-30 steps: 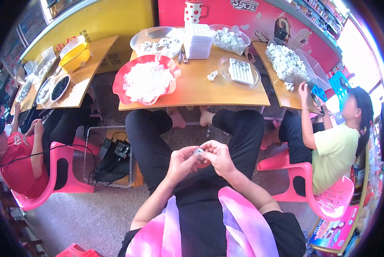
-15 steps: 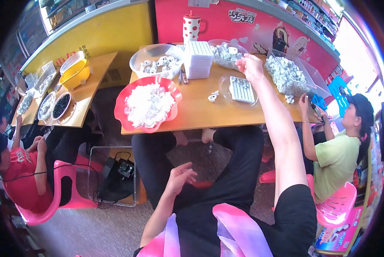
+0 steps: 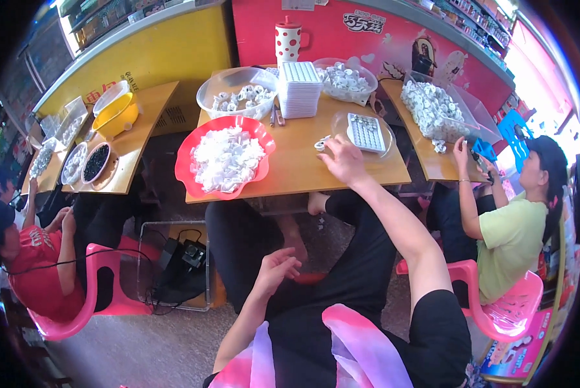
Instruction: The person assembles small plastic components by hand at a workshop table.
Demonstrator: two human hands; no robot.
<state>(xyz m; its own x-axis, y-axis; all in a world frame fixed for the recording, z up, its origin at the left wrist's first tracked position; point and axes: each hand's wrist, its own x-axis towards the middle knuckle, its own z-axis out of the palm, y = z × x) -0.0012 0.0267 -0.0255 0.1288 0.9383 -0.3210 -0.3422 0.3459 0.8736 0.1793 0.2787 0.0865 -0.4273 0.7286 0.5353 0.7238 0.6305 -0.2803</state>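
Observation:
My right hand (image 3: 343,161) reaches out over the wooden table (image 3: 303,174), its fingers next to a small white piece (image 3: 320,145) lying beside a clear round dish (image 3: 342,126) that holds a white gridded tray (image 3: 365,131). Whether the fingers grip anything I cannot tell. My left hand (image 3: 276,266) hovers above my lap with its fingers spread and nothing in it. A red scalloped bowl (image 3: 190,174) of white pieces stands on the table's left part.
At the back stand a clear bowl (image 3: 212,94) of small white parts, a stack of white trays (image 3: 301,88), another clear bowl (image 3: 351,97) and a dotted jug (image 3: 288,40). A person in green (image 3: 510,226) sits right, a person in red (image 3: 31,258) left.
My right hand has drawn back from the far side of the table to its near middle. My left hand has stayed over my lap, open.

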